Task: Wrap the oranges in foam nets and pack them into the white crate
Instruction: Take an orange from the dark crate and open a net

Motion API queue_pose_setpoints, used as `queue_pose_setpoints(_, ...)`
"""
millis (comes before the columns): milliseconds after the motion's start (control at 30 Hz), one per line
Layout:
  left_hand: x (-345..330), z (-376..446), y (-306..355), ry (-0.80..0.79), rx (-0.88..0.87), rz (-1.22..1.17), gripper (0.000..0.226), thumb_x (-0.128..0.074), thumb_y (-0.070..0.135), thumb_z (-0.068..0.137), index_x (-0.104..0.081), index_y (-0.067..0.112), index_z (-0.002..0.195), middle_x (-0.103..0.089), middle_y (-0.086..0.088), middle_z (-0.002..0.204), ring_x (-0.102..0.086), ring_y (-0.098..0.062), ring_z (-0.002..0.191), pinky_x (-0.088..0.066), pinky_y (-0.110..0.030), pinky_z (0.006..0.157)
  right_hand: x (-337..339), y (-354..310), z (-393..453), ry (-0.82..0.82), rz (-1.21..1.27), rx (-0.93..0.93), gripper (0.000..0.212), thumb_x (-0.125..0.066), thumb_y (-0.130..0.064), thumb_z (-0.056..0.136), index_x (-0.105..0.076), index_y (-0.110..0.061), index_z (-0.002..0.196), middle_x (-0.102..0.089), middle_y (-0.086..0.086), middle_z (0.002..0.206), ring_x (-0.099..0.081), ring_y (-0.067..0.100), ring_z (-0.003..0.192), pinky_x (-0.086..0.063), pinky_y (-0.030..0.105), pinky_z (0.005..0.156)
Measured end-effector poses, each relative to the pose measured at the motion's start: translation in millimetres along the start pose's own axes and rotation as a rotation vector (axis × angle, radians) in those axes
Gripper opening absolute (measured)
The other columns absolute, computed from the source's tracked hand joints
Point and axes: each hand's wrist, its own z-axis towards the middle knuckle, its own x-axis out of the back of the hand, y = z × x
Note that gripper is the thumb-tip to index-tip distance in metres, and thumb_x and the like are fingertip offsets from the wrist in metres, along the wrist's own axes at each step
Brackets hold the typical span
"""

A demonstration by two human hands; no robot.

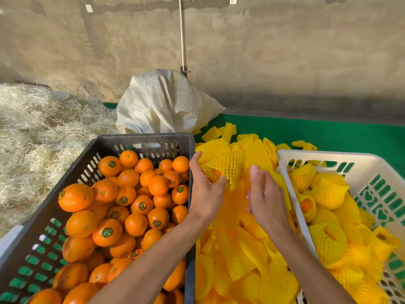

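A dark crate [140, 139] at the left is full of loose oranges [122, 205], many with round stickers. Between the two crates lies a heap of yellow foam nets [241, 249]. My left hand [205, 189] holds a netted orange [225, 166] above this heap, fingers curled round it; a bit of orange skin shows under the net. My right hand [264, 198] hangs just to its right with fingers straight, holding nothing. The white crate [324, 155] at the right holds several oranges wrapped in yellow nets [326, 191].
A white woven sack [166, 104] stands behind the dark crate. Straw [39, 132] is piled at the left. A green mat [317, 132] covers the floor under the nets, in front of a bare concrete wall with a thin pole [183, 36].
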Motion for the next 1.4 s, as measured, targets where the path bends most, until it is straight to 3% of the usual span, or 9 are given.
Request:
queue_pose_setpoints(67,0,1,-1,-0.042,-0.048,0.069,0.069,-0.064,0.01,0.1,-0.031,0.031,0.157,-0.043,0.001,0.152,-0.062,-0.023,0.084,-0.056,-0.028,0.069,-4,-3,2,-0.162,0.124,-0.265,0.087,-0.021,-0.092,0.081,-0.063,-0.018,0.102,-0.07,0.005,0.062,-0.068,0.021,0.05,-0.053,0.027,0.044)
queue_pose_setpoints(200,-6,-3,-4,-0.202,-0.121,0.154,0.066,-0.068,0.009,0.097,-0.043,0.032,0.154,-0.045,0.009,0.151,-0.048,0.002,0.126,-0.043,-0.004,0.087,-4,-6,7,-0.271,0.463,-0.478,0.083,-0.053,-0.091,0.071,-0.073,-0.014,0.095,-0.069,0.012,0.074,-0.064,0.027,0.058,-0.052,0.035,0.055)
queue_pose_setpoints(367,-11,-6,-4,-0.255,-0.189,0.119,0.046,-0.062,0.017,0.104,-0.052,0.03,0.147,-0.054,0.013,0.146,-0.052,0.001,0.132,-0.048,-0.01,0.094,8,-3,15,0.098,0.824,-0.473,0.053,-0.057,-0.079,0.082,-0.077,-0.029,0.078,-0.07,0.009,0.077,-0.052,0.017,0.052,-0.044,0.029,0.049)
queue_pose_setpoints(467,-12,-6,-4,-0.247,-0.162,0.137,0.038,-0.063,0.024,0.104,-0.057,0.03,0.14,-0.059,0.01,0.137,-0.055,0.001,0.125,-0.048,-0.008,0.088,20,5,26,0.25,1.116,-0.496,0.069,-0.051,-0.083,0.082,-0.07,-0.023,0.111,-0.075,0.01,0.094,-0.054,0.019,0.052,-0.048,0.029,0.051)
queue_pose_setpoints(733,-11,-4,-1,-0.19,-0.2,0.175,0.017,-0.062,0.017,0.104,-0.074,0.019,0.116,-0.071,0.008,0.117,-0.062,0.001,0.109,-0.048,-0.009,0.082,14,22,24,0.098,0.353,-0.197,0.022,-0.062,-0.032,0.1,-0.066,-0.016,0.114,-0.074,0.0,0.102,-0.066,0.015,0.057,-0.054,0.029,0.052)
queue_pose_setpoints(933,-13,-3,-20,-0.464,-0.003,0.736,0.049,-0.061,0.014,0.102,-0.048,0.014,0.149,-0.051,-0.012,0.146,-0.046,-0.031,0.138,-0.044,-0.044,0.109,-2,44,12,-0.404,-0.603,0.035,0.042,-0.068,-0.039,0.091,-0.059,-0.024,0.129,-0.062,-0.001,0.125,-0.059,0.021,0.117,-0.051,0.039,0.091)
queue_pose_setpoints(1167,-8,0,-22,-0.402,0.051,0.596,0.058,-0.055,-0.004,0.095,-0.045,0.015,0.15,-0.048,-0.012,0.147,-0.049,-0.033,0.134,-0.052,-0.042,0.1,-16,48,8,-0.431,-0.233,-0.055,0.021,-0.075,-0.027,0.088,-0.061,-0.02,0.073,-0.065,-0.004,0.067,-0.059,0.008,0.052,-0.047,0.039,0.054)
queue_pose_setpoints(1300,-10,1,-19,-0.227,-0.058,0.508,0.046,-0.067,0.028,0.1,-0.053,0.018,0.143,-0.051,-0.005,0.139,-0.056,-0.024,0.122,-0.053,-0.038,0.097,-9,45,12,-0.191,-0.182,0.06,0.018,-0.069,-0.027,0.094,-0.068,-0.023,0.077,-0.065,-0.013,0.072,-0.06,-0.006,0.074,-0.044,0.028,0.064)
queue_pose_setpoints(1400,-10,3,-17,-0.184,-0.044,0.435,0.046,-0.065,0.046,0.099,-0.061,0.018,0.135,-0.055,0.0,0.127,-0.058,-0.02,0.111,-0.049,-0.028,0.088,-4,35,11,-0.105,0.007,0.078,0.03,-0.059,-0.044,0.1,-0.07,-0.024,0.081,-0.062,-0.005,0.063,-0.055,0.008,0.056,-0.042,0.024,0.05)
